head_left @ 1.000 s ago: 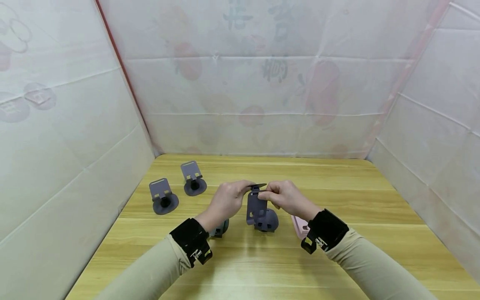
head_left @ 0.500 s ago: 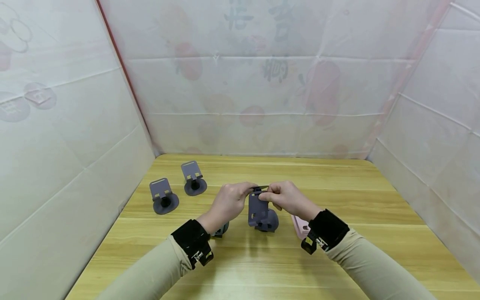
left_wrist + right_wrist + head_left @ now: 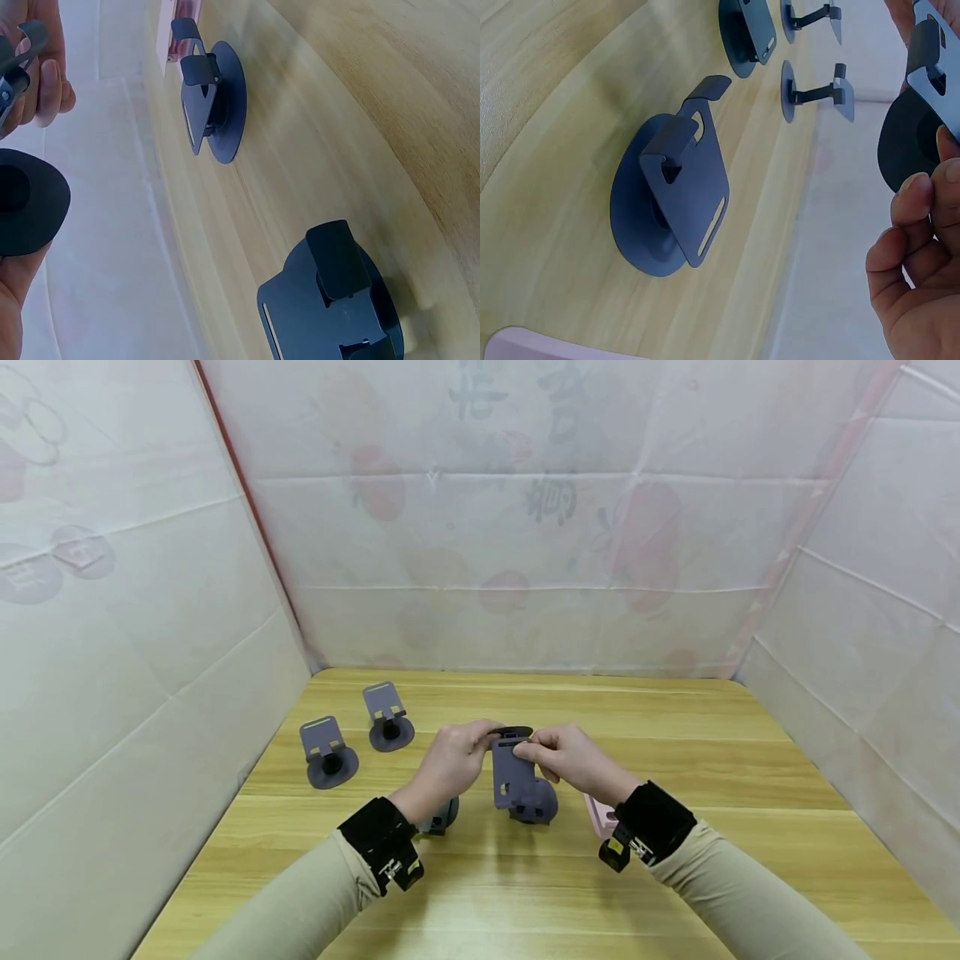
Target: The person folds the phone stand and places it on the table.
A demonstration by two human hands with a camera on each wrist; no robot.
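A person in beige sleeves works at a wooden desk (image 3: 675,877) inside a white-walled booth. Both hands meet above the desk's middle, holding a dark grey phone stand in two parts. The left hand (image 3: 450,764) pinches the round base disc (image 3: 512,732), held flat at the top. The right hand (image 3: 570,758) has its fingers curled round the backplate (image 3: 512,774), which hangs down from the joint.

Directly beneath stands a finished stand (image 3: 534,799), another (image 3: 438,817) half hidden under the left wrist. Two more sit at the far left: one (image 3: 327,755) nearer, one (image 3: 388,719) farther. Something pink (image 3: 600,814) lies by the right wrist.

To join the parts well, the disc's centre socket likely needs lining up squarely with the plate's stem, with firm, even pressure and no twisting.
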